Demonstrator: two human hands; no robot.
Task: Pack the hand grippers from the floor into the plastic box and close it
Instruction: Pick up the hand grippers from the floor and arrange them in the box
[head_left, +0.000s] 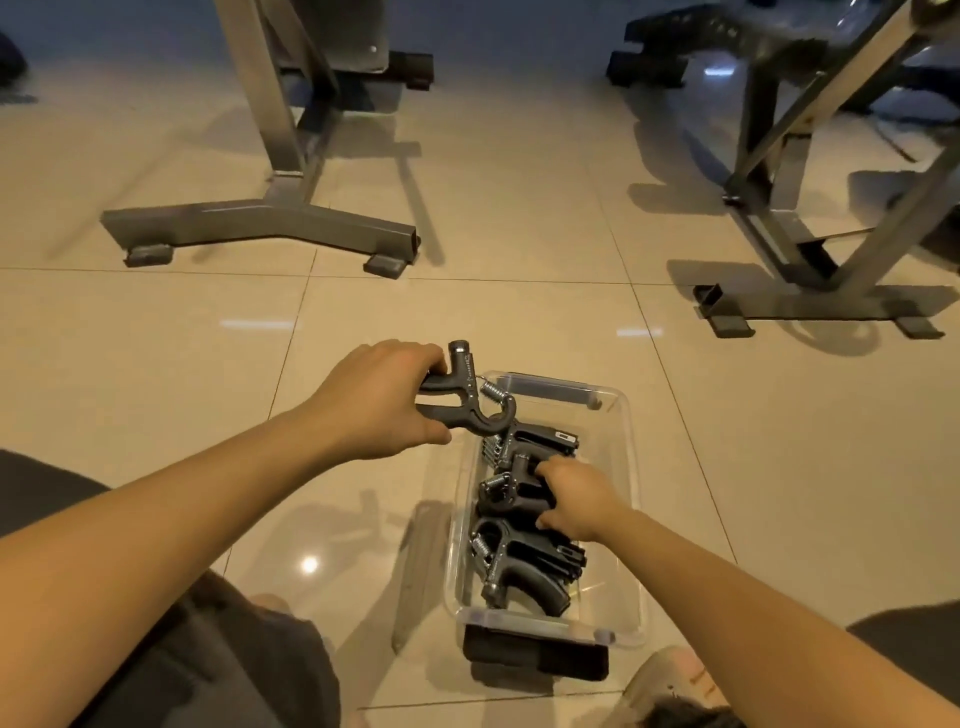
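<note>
Left grip (379, 400) clamped a hand gripper (470, 410), right grip (576, 499) a packed gripper (511, 491) in the plastic box (630, 457). I feared its spring (491, 391) snagging there.

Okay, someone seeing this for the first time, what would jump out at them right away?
The left hand holding a black hand gripper over the far-left corner of a clear plastic box on the tiled floor. Next, the right hand inside the box, gripping one of the packed grippers lying there. Grey metal gym frames stand behind.

Black hand grippers (524, 519) in open plastic box (626, 452)
</note>
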